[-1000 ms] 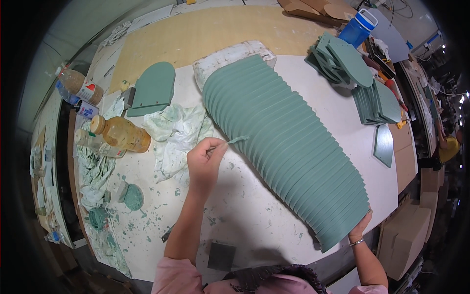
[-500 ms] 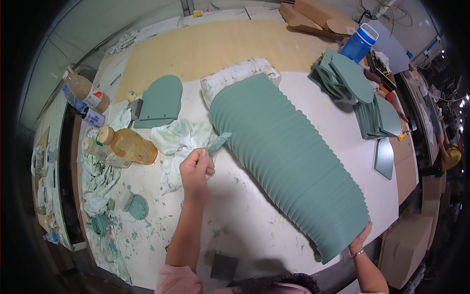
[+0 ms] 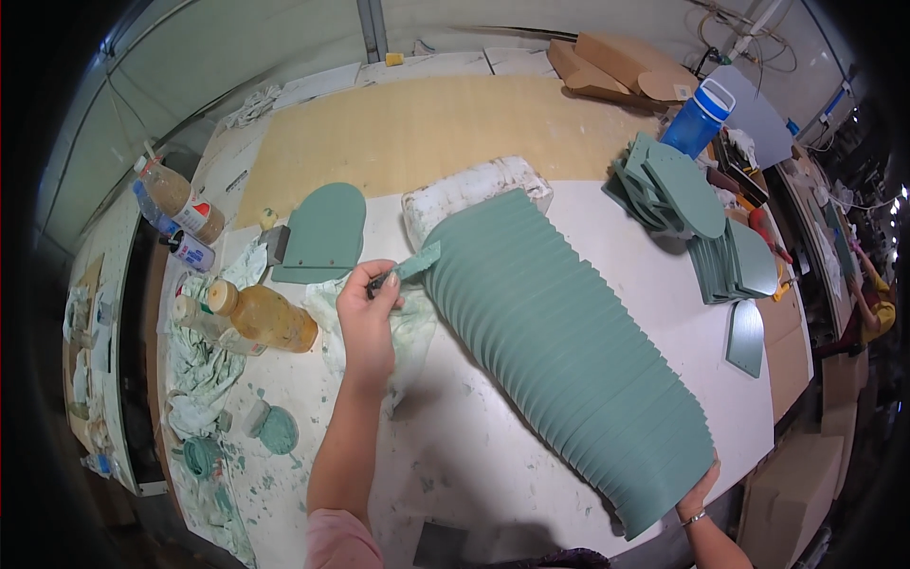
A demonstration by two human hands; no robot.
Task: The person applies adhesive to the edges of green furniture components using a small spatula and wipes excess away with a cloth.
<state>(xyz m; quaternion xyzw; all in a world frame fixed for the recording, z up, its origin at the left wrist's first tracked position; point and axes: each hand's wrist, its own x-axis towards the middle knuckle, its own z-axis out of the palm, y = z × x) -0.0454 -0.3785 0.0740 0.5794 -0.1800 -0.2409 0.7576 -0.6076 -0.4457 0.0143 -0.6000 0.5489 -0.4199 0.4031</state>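
Note:
A long leaning row of green rounded panels point(image 3: 569, 360) runs diagonally across the white table. Its far end rests against a white, stained block point(image 3: 455, 192). My left hand point(image 3: 368, 308) is closed around the dark handle of a green-smeared putty knife point(image 3: 418, 262), whose blade is at the left edge of the far panels; whether it touches them I cannot tell. At the near right end, my right hand point(image 3: 700, 489) grips the last panels, its fingers partly hidden behind them. Below my left wrist lies a green-stained white rag point(image 3: 412, 332).
On the left are a bottle of yellowish liquid point(image 3: 270, 321), stained cloths point(image 3: 204, 379) and a pot of green paste point(image 3: 280, 431). A green panel point(image 3: 325, 228) lies beyond. More stacked panels point(image 3: 673, 185) and a blue jug point(image 3: 697, 121) stand at right; a co-worker point(image 3: 874, 308) is farther off.
My left hand has moved with the putty knife toward the far end of the panel row, turning the blade. My right hand keeps its hold. The whole view has shifted slightly.

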